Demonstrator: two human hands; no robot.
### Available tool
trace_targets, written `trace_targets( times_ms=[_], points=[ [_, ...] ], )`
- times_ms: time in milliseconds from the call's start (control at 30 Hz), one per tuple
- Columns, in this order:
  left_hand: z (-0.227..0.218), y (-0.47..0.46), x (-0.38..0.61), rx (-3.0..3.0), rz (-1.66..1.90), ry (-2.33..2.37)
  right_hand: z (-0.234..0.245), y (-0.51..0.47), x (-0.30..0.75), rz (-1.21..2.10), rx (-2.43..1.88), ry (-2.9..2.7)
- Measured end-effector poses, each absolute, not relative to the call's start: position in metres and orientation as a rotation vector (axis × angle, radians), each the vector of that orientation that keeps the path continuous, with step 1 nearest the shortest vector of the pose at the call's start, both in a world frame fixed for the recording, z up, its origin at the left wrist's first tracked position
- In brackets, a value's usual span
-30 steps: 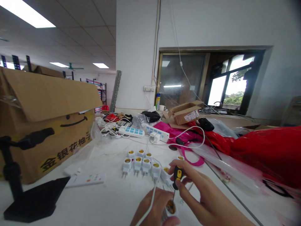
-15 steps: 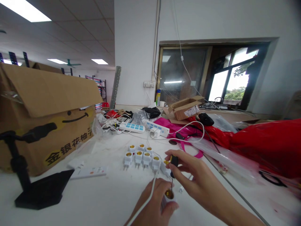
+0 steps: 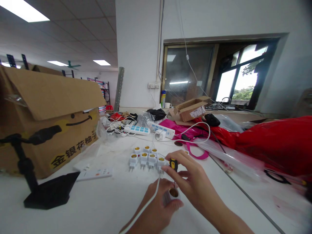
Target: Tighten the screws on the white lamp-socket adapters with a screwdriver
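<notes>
1. Left hand (image 3: 161,209): thumb and fingers curled around a white socket (image 3: 168,197), gold opening facing up.
2. Right hand (image 3: 192,175): fingers pinched on the black-and-yellow handle of a screwdriver (image 3: 174,164), held roughly upright.
3. Screwdriver shaft points down into the held socket's opening; tip contact can't tell.
4. Held socket: near side of the white counter (image 3: 97,208), between hands; whether it touches the surface, unclear.
5. More white sockets (image 3: 143,159) grouped just beyond the hands, some with plug pins visible.
6. White cable (image 3: 145,205) crosses over left hand.
7. Power strip (image 3: 137,130) farther back; cardboard box (image 3: 70,130) left.
</notes>
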State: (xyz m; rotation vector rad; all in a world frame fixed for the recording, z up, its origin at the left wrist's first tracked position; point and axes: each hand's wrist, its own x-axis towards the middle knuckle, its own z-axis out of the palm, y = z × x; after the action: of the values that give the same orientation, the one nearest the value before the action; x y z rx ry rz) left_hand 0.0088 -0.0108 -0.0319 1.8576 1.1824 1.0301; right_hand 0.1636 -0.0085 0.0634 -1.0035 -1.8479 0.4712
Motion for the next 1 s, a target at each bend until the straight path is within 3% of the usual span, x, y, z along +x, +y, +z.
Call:
trace_targets(
  times_ms=[200,400,667,1000],
  points=[
    [-0.031,-0.014,0.008,1.848,0.996,1.259,0.062,-0.005,0.170,0.455,-1.029,-1.821],
    [-0.035,-0.014,0.007,1.872,1.051,1.204,0.068,-0.014,0.177,0.639,-1.039,-1.841],
    [-0.025,-0.016,0.009,1.867,1.026,1.200,0.055,-0.016,0.171,0.286,-1.063,-1.978],
    [-0.030,-0.016,0.010,1.846,1.067,1.273,0.060,-0.010,0.181,0.326,-1.176,-2.022]
  ],
)
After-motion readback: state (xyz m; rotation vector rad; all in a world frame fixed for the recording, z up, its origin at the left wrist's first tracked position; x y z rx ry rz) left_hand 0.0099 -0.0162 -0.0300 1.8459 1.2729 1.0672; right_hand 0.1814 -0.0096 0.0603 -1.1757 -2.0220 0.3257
